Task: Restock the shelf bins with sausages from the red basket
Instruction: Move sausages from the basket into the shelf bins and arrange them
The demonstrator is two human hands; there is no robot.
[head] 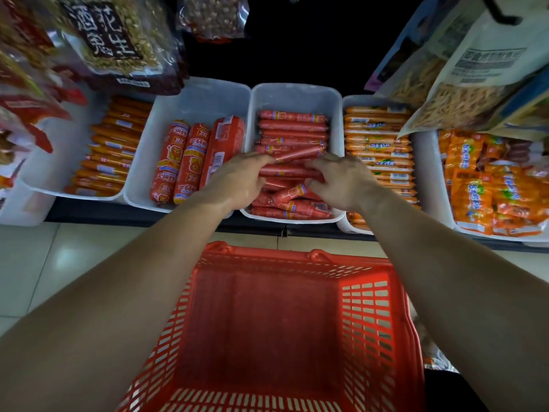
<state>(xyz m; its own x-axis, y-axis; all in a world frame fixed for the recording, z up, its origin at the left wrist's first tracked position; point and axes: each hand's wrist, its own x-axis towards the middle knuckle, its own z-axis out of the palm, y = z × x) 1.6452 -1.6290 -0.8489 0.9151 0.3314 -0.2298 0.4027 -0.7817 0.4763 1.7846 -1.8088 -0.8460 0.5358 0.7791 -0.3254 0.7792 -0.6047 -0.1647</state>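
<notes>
The red basket (pixel 368 295) stands on the floor below the shelf, and its inside shows no sausages. Above it, the middle white bin (pixel 337 114) holds several thin red sausages (pixel 292 126) stacked crosswise. Both hands reach into this bin. My left hand (pixel 237 178) curls its fingers over the left ends of the red sausages near the bin's front. My right hand (pixel 341 181) curls over their right ends. One sausage (pixel 297 156) lies slanted between the two hands' fingertips.
A bin to the left (pixel 193 99) holds three thick red sausages. Bins of orange sausages (pixel 377 138) and orange packets (pixel 487 185) flank them. Snack bags (pixel 118 40) hang overhead at left and right. Pale tiled floor (pixel 74 257) lies beside the basket.
</notes>
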